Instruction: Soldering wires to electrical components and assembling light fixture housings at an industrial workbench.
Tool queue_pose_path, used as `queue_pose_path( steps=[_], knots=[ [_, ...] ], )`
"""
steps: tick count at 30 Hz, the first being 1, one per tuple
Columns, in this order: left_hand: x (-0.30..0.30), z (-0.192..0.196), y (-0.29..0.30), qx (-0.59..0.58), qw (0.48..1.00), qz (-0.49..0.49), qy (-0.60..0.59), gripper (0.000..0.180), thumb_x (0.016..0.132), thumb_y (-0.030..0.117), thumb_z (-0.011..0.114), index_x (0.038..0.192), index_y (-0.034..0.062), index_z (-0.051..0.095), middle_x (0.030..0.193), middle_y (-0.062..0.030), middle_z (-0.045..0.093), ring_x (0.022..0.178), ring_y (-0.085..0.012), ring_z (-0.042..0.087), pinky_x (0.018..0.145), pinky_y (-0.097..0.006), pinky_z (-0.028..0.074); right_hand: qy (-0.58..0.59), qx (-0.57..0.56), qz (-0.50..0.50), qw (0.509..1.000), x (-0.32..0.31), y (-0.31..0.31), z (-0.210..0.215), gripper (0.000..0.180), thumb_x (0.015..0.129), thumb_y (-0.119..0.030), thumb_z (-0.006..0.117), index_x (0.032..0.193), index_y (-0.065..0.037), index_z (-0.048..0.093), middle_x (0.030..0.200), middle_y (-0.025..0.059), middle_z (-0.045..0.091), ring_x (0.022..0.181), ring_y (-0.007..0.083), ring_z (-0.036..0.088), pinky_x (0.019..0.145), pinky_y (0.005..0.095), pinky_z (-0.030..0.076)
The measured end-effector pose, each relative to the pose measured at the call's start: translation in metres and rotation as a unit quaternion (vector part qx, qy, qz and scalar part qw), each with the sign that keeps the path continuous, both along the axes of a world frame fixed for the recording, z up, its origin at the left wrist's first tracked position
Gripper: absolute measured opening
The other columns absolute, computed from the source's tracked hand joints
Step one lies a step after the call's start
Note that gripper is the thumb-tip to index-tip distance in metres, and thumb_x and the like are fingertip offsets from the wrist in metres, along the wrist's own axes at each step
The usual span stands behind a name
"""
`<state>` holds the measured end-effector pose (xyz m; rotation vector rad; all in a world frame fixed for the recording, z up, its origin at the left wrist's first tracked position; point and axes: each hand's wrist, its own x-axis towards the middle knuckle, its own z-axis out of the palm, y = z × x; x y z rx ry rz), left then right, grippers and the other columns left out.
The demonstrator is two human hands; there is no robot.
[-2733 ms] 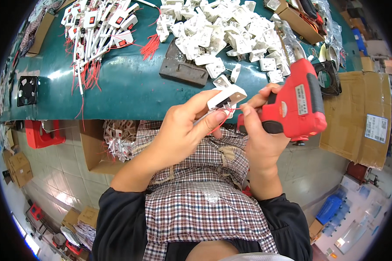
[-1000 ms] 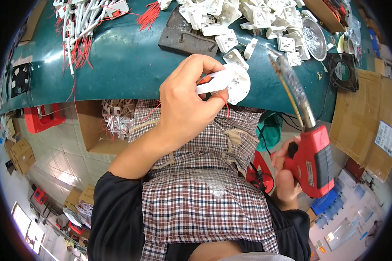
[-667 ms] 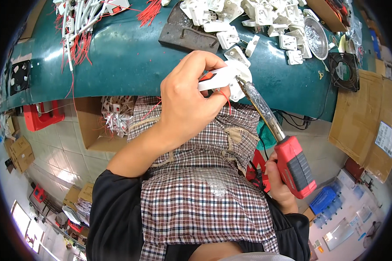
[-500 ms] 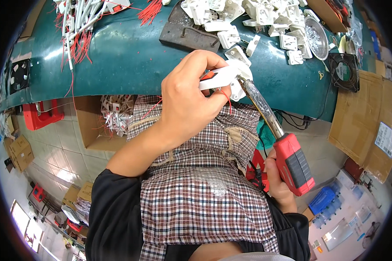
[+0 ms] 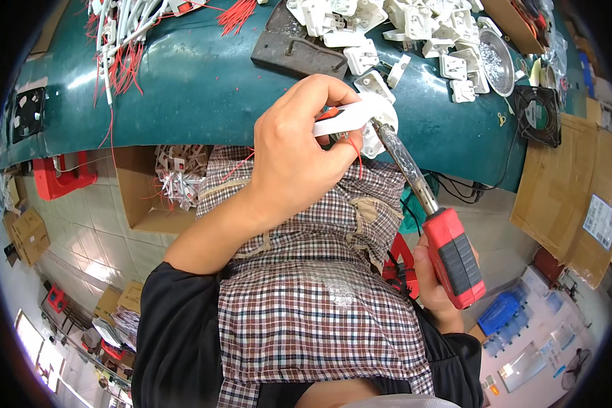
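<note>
My left hand (image 5: 296,139) is closed round a white plastic housing (image 5: 350,118) above the table's front edge. A red piece shows in the housing between thumb and fingers, and a red wire (image 5: 358,155) hangs from it. My right hand (image 5: 434,289) grips the red and black handle of a soldering iron (image 5: 455,257). The iron's metal barrel slants up to the left, and its tip reaches the housing's right part; whether it touches a contact there cannot be made out. My right fingers are partly hidden behind the handle.
White plug housings (image 5: 418,24) lie heaped on the green table (image 5: 183,109), beside a dark metal block (image 5: 299,51) with a handle. Further right stand a metal dish (image 5: 496,61) and a small black fan (image 5: 537,114). White parts with red wires (image 5: 122,41) lie far left.
The soldering iron's handle has shifted slightly to the left, its tip still at the housing. My left hand keeps hold of the housing, almost unmoved.
</note>
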<state>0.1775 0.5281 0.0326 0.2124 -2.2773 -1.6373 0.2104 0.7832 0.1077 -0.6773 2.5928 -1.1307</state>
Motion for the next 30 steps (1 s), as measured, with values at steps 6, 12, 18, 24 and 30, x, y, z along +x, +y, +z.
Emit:
queue_pose_path(
  steps=[6, 12, 18, 24, 30],
  knots=[
    [-0.001, 0.001, -0.001, 0.023, 1.000, -0.012, -0.001, 0.019, 0.082, -0.001, 0.078, 0.095, 0.0041, 0.066, 0.081, 0.0030, 0.066, 0.063, -0.0011, 0.054, 0.053, -0.019, 0.040, -0.027, -0.018, -0.086, 0.996, 0.021, 0.016, -0.010, 0.033, 0.075, 0.003, 0.079, 0.104, 0.003, 0.063, 0.088, 0.0125, 0.067, 0.069, 0.0233, 0.066, 0.064, 0.0307, 0.052],
    [0.001, 0.002, -0.002, 0.019, 1.000, -0.011, -0.014, 0.019, 0.082, 0.000, 0.078, 0.097, 0.0040, 0.066, 0.082, 0.0029, 0.067, 0.064, -0.0007, 0.054, 0.053, -0.019, 0.040, -0.023, 0.026, -0.040, 0.999, 0.009, 0.004, -0.002, 0.032, 0.074, 0.003, 0.079, 0.103, 0.002, 0.063, 0.086, 0.0124, 0.066, 0.069, 0.0241, 0.066, 0.064, 0.0308, 0.052],
    [0.000, 0.001, -0.002, 0.036, 0.999, -0.014, -0.019, 0.018, 0.084, -0.001, 0.077, 0.097, 0.0043, 0.066, 0.083, 0.0028, 0.067, 0.068, -0.0009, 0.058, 0.053, -0.017, 0.043, 0.041, 0.018, -0.011, 0.999, 0.002, -0.006, 0.002, 0.028, 0.075, 0.004, 0.078, 0.098, 0.002, 0.062, 0.079, 0.0121, 0.063, 0.064, 0.0236, 0.064, 0.060, 0.0306, 0.050],
    [0.000, 0.005, -0.003, 0.055, 0.998, -0.022, -0.025, 0.018, 0.084, -0.001, 0.077, 0.097, 0.0036, 0.066, 0.084, 0.0024, 0.067, 0.071, -0.0008, 0.059, 0.053, -0.017, 0.044, -0.007, 0.019, -0.027, 0.999, 0.007, 0.003, 0.003, 0.029, 0.075, 0.003, 0.078, 0.099, 0.003, 0.062, 0.080, 0.0127, 0.064, 0.065, 0.0239, 0.064, 0.060, 0.0305, 0.050],
    [0.000, 0.005, -0.003, 0.063, 0.997, -0.031, -0.028, 0.017, 0.085, -0.002, 0.076, 0.097, 0.0031, 0.065, 0.084, 0.0016, 0.067, 0.070, -0.0013, 0.059, 0.054, -0.017, 0.045, 0.017, 0.049, -0.015, 0.999, 0.007, 0.003, 0.003, 0.030, 0.075, 0.002, 0.078, 0.101, 0.003, 0.062, 0.083, 0.0133, 0.065, 0.067, 0.0250, 0.066, 0.063, 0.0307, 0.052]
  ],
)
